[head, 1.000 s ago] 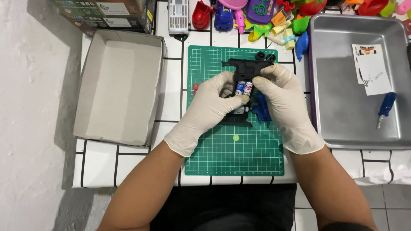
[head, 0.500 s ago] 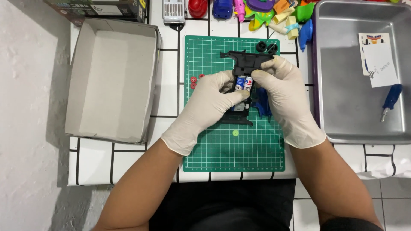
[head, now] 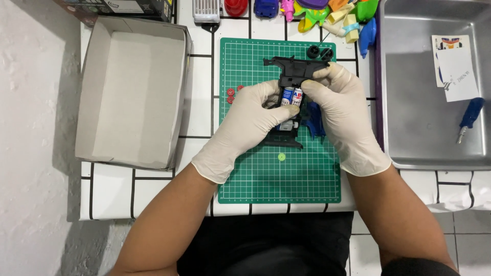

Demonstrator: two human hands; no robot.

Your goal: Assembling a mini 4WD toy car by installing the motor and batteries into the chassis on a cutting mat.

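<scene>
Both my hands wear white gloves and meet over a green cutting mat (head: 255, 179). My left hand (head: 245, 125) and my right hand (head: 340, 115) grip a black plastic toy chassis (head: 294, 71) from either side. Two small blue-and-white batteries (head: 292, 95) sit side by side in the chassis, between my thumbs. A blue plastic part (head: 314, 120) shows under my right hand. Two black wheels (head: 319, 52) lie on the mat just beyond the chassis. A tiny green piece (head: 281, 157) rests on the mat near me, and small red rings (head: 231, 95) lie at the mat's left edge.
An empty grey cardboard box (head: 130, 89) stands to the left on the white tiled table. A metal tray (head: 419, 122) on the right holds a paper sheet (head: 455, 66) and a blue-handled screwdriver (head: 468, 117). Several colourful plastic parts (head: 327, 13) lie along the far edge.
The view has shifted slightly, so the mat and hands sit lower in frame. My hands stay on the chassis with only small finger movements around the batteries.
</scene>
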